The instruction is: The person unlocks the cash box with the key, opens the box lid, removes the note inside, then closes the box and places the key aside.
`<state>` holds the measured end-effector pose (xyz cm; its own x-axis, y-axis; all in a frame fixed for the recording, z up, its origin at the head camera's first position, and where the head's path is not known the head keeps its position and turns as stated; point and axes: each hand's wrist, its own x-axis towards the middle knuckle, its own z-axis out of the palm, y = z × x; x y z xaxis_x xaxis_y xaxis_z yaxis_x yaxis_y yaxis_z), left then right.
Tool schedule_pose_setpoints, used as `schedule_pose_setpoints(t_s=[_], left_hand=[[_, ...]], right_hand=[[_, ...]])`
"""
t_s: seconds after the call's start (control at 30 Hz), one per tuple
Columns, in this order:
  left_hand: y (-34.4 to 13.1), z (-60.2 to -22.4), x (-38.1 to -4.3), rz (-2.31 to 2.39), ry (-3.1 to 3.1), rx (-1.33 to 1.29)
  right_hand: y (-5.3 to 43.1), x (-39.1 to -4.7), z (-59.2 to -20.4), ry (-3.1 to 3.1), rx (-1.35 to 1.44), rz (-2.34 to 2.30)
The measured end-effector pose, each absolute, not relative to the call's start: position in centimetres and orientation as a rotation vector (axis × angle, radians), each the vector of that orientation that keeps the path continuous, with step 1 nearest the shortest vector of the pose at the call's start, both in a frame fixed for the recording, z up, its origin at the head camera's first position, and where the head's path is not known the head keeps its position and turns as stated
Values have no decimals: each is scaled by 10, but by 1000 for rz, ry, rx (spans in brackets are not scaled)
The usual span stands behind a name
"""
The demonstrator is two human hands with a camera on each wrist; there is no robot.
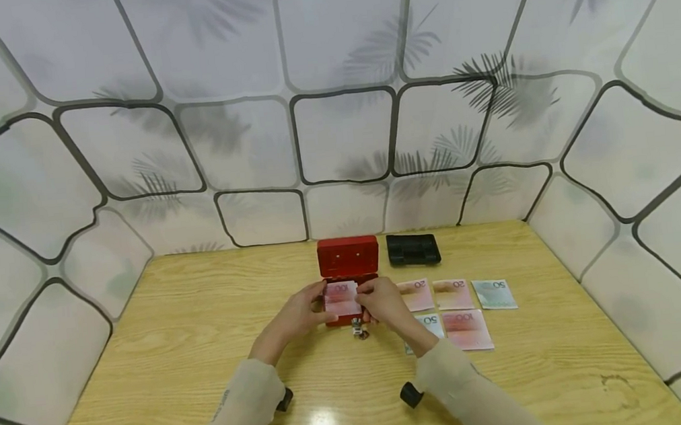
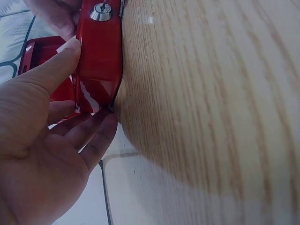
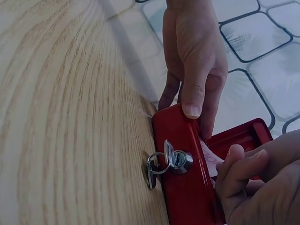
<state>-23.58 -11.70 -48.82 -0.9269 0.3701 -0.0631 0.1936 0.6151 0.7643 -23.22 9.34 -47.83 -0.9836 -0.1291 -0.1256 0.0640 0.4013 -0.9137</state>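
Observation:
A small red cash box [image 1: 348, 257] stands with its lid raised at the back. Inside its base lies a pink 100 banknote [image 1: 340, 299], atop what look like other notes. My left hand [image 1: 300, 310] grips the box's left end; in the left wrist view, the thumb presses the front rim while the fingers bend around the side. At the note's right edge, my right hand [image 1: 387, 301] pinches it between thumb and fingers. Keys [image 3: 166, 161] on a ring hang from the lock on the box's front. The fingertips inside the box are partly hidden.
Right of the box lie two pink 20 notes [image 1: 454, 294], a green 50 note [image 1: 495, 294] and a pink 100 note [image 1: 468, 330]. Another 50 note [image 1: 431, 325] is partly under my right forearm. Behind them sits a black tray [image 1: 413, 249]. Patterned fabric walls surround the wooden table [image 1: 213, 284].

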Motion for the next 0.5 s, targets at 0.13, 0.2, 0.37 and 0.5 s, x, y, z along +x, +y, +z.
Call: schedule_pose_setpoints(t_s=[0.13, 0.2, 0.37, 0.5], left_hand=[[-116, -487, -235, 1199, 2628, 457], [-116, -488, -235, 1194, 2633, 457], [-116, -489, -235, 1186, 2642, 454], [-116, -488, -235, 1195, 2641, 456]], right_hand=[[92, -234, -478, 2536, -49, -1573], [91, -235, -478, 2573, -39, -1539], [89, -235, -476, 2660, -20, -1468], [89, -235, -476, 2699, -24, -1472]])
